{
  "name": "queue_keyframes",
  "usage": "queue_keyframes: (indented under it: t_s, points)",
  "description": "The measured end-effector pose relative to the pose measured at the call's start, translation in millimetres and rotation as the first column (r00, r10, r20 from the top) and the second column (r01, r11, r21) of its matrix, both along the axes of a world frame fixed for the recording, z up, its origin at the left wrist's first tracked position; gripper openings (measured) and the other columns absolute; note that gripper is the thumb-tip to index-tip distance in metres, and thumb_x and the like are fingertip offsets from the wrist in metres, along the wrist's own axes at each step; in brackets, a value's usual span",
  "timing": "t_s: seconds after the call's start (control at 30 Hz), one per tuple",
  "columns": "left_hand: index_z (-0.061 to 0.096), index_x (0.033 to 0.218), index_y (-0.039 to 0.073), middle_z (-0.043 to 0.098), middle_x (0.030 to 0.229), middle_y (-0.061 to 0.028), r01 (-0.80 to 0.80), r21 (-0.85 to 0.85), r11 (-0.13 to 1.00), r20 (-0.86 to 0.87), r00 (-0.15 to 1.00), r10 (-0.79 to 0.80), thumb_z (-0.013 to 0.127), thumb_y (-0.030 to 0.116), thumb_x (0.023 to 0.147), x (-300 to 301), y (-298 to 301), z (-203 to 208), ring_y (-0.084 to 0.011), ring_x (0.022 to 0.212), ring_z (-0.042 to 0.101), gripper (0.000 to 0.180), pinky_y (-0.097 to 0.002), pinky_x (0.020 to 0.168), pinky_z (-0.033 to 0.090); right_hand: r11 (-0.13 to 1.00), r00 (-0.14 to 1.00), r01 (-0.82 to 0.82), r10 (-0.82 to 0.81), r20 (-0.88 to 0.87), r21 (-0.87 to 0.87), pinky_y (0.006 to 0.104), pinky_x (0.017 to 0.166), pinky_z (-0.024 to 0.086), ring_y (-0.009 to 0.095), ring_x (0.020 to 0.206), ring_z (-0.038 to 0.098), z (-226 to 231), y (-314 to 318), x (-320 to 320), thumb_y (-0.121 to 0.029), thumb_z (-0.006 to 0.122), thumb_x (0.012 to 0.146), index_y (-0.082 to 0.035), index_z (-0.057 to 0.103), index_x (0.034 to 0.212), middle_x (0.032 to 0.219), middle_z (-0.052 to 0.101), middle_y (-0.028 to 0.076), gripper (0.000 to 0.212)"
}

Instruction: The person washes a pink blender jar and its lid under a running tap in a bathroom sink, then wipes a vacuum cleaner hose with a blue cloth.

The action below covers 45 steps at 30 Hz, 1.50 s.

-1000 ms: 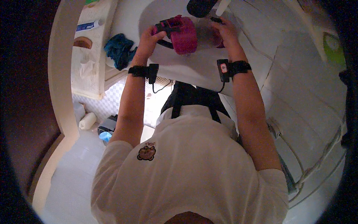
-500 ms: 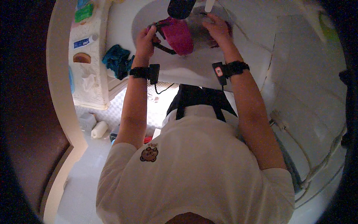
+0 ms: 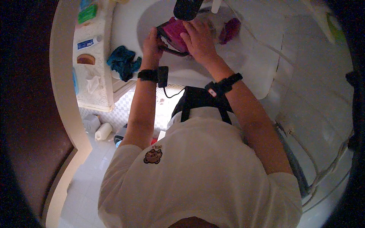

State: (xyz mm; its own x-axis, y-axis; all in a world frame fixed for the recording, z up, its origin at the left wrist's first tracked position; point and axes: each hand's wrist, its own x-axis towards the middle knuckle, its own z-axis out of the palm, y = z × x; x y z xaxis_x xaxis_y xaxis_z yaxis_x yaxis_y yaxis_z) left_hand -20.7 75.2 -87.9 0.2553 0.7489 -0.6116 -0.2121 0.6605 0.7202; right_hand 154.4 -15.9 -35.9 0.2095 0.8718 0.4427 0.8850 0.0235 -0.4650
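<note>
In the head view, a magenta fabric item (image 3: pixel 175 35) with black trim and a black strap lies in the white washbasin (image 3: pixel 253 62). Its exact kind is unclear. My left hand (image 3: pixel 153 47) grips its black-edged left side, fingers closed around it. Across the fabric's right side rests my right hand (image 3: pixel 201 41), fingers stretched out over it and slightly apart. Another magenta piece (image 3: pixel 230 31) sits in the basin to the right of that hand; whether the two pieces are joined is hidden.
A dark faucet-like object (image 3: pixel 188 8) juts over the basin's far side. On the left, a crumpled teal cloth (image 3: pixel 123 62) lies by the basin edge. The ledge beside it holds a blue-and-white tube (image 3: pixel 88 43), a brown half-round object (image 3: pixel 86 59) and a green packet (image 3: pixel 87 14).
My right hand has moved left from the basin's right side onto the magenta fabric. The other magenta piece is now uncovered. My left hand keeps its grip and has shifted slightly.
</note>
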Motion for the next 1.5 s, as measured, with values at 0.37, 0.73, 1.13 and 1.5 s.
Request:
queue_keyframes:
  t_s: [0.37,0.73,1.13,1.5]
  points:
    - [0.058,0.09,0.006,0.046,0.061,0.0002,0.003,0.154,0.988,-0.138,0.99,0.018,0.064,0.036,0.09,7,-8,28,-0.0132,0.047,0.046,0.031,-0.0296,0.044,0.042,0.986,0.998,0.029,-0.02,0.058,-0.166,0.0539,0.096,0.035,0.033,0.109,0.055,20,-12,-8,-0.033,0.058,0.09,-0.003,0.058,0.119,0.116,0.061,0.015,0.042]
    - [0.056,0.088,0.011,0.053,0.064,-0.003,-0.063,-0.028,0.998,0.11,0.992,0.066,0.055,0.053,0.092,-22,-36,7,-0.0185,0.059,0.052,0.042,-0.0336,0.055,0.042,0.981,0.991,-0.129,0.124,-0.042,-0.143,0.0556,0.109,0.024,0.034,0.128,0.042,2,-13,-24,-0.034,0.065,0.085,-0.004,0.04,0.137,0.141,0.042,0.015,0.066]
    - [0.056,0.076,0.01,0.054,0.061,-0.006,-0.004,0.114,0.993,-0.107,0.994,0.016,0.058,0.053,0.089,-49,-37,-14,-0.0194,0.067,0.056,0.045,-0.0368,0.062,0.047,0.894,-0.137,-0.289,-0.394,-0.909,-0.344,0.048,0.105,0.038,0.033,0.126,0.046,-39,-65,2,-0.037,0.059,0.093,-0.004,0.035,0.139,0.136,0.047,0.016,0.062]
    - [0.05,0.083,0.01,0.051,0.061,-0.0015,-0.031,0.343,0.939,-0.003,0.999,0.034,0.062,0.039,0.092,-39,-25,36,-0.0143,0.056,0.05,0.032,-0.0318,0.055,0.046,0.957,-0.713,-0.267,-0.273,-0.646,-0.11,0.0555,0.104,0.038,0.033,0.128,0.044,-40,-25,-13,-0.066,0.066,0.073,-0.015,0.032,0.143,0.142,0.041,0.014,0.093]
